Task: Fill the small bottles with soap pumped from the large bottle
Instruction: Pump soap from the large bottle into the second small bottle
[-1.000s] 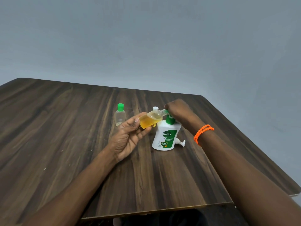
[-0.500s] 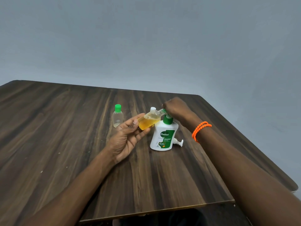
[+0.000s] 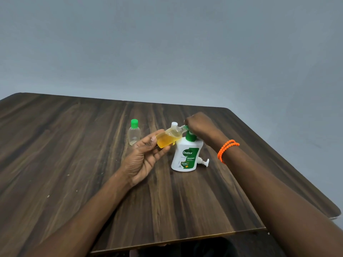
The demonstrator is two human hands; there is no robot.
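Head view shows us the fingers of the left hand (image 3: 143,160) curled around a small clear plastic bottle half full of orange-yellow soap (image 3: 168,139), thumb on top, the bottle tilted with its threaded neck pointing right and up. The fingers of the right hand (image 3: 199,126) are closed at that neck, above the green collar of the large white Dettol soap bottle (image 3: 186,156). We can make out a sliver of green at the right fingertips, but we cannot tell whether it is a cap or what exactly they pinch; the hand hides the meeting point. A small white cap-like piece (image 3: 174,124) shows behind the tilted bottle, mostly hidden. A white pump head (image 3: 204,162) lies on the table just right of the large bottle's base, partly behind it. A second small clear bottle with a green cap (image 3: 134,132) stands upright to the left, well apart from the hands; its contents are hard to judge. An orange beaded bracelet (image 3: 227,148) circles the right wrist. Both forearms are cut off by the lower frame edge, and the dark wood-grain table (image 3: 74,164) runs off the left edge.

Against the frame half a second earlier, we see both hands, the tilted bottle and the standing bottles in nearly the same arrangement; only the framing shifts slightly.
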